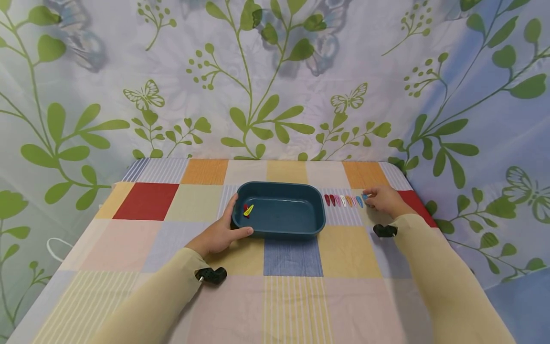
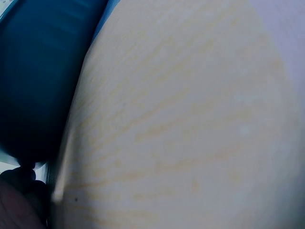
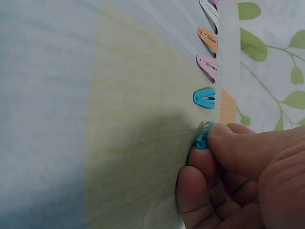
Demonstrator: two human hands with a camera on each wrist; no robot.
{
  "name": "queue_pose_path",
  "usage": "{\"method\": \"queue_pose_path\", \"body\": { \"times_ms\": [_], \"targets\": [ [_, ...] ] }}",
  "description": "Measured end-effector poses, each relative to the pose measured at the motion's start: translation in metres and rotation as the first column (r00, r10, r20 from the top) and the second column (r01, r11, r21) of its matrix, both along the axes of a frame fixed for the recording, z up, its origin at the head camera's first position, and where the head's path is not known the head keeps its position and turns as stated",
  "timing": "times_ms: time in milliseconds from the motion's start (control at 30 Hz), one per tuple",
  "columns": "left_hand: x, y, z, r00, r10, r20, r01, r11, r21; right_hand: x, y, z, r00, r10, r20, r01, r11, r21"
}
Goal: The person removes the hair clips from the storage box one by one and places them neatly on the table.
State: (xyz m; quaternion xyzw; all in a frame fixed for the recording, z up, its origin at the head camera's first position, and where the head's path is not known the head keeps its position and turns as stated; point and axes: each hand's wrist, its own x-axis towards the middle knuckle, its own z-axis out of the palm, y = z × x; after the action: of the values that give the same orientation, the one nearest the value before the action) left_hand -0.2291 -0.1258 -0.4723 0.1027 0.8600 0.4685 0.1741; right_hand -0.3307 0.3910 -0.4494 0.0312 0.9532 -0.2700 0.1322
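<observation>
A blue snap hair clip is pinched between the thumb and index finger of my right hand, just above the cloth at the right end of a row of clips. Beside it in that row lie another blue hair clip, a pink one, an orange one and several more in white, pink and red. My left hand rests against the left front corner of a dark teal tray, fingers along its left wall and thumb at the front. Inside the tray lie a yellow hair clip and red ones, partly covered.
A patchwork tablecloth covers the table. Behind it hangs a curtain printed with green leaves and butterflies. A white cord loop shows by the table's left edge.
</observation>
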Motion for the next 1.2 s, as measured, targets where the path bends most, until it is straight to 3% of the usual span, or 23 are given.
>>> {"method": "queue_pose_path", "body": {
  "times_ms": [467, 833, 1200],
  "targets": [
    [0.0, 0.003, 0.0, 1.0, 0.01, 0.01, -0.01, 1.0, 0.015, 0.001, 0.003, -0.002, 1.0, 0.003, 0.014, -0.003, 1.0, 0.021],
    [0.001, 0.002, -0.004, 1.0, 0.009, 0.012, -0.009, 1.0, 0.015, 0.0, 0.002, -0.007, 0.998, 0.057, -0.008, -0.055, 0.987, 0.148],
    [0.001, 0.002, -0.004, 1.0, 0.016, 0.005, -0.016, 1.0, 0.001, 0.003, 0.01, -0.008, 0.998, 0.058, 0.035, -0.062, 0.991, 0.117]
  ]
}}
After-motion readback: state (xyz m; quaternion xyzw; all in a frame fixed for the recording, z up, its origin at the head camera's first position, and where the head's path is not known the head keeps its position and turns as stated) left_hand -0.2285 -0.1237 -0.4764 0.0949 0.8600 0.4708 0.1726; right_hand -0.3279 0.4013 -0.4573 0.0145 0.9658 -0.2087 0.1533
